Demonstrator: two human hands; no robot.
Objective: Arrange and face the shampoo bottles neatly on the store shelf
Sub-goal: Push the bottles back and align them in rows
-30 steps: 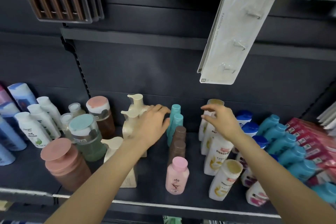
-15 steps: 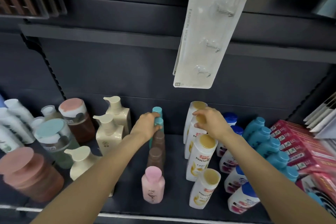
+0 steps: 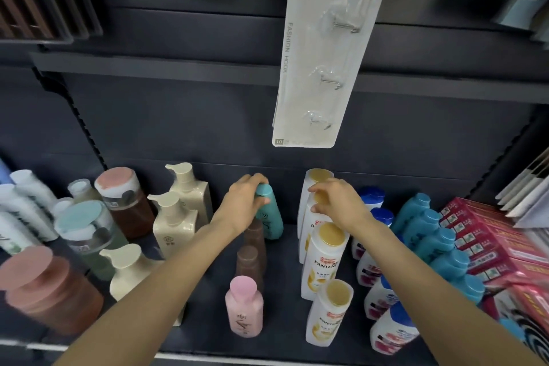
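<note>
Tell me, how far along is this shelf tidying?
Mostly done, it seems: the blue bottles and cream pump bottles stand in front-to-back files. In hand: the left hand grips the teal bottle, which tilts at the back of its file, while the right hand holds the cap of a gold-capped white bottle. Left: straightening those, and the front white bottle, which leans slightly.

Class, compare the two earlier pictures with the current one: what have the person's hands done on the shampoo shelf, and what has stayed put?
The left hand reached from the cream pump bottles toward the back of the middle row and now grips the cap of the teal bottle. The right hand settled lower onto the gold cap of the second white bottle from the back. The pink bottle and blue-capped row stayed in place.
</note>
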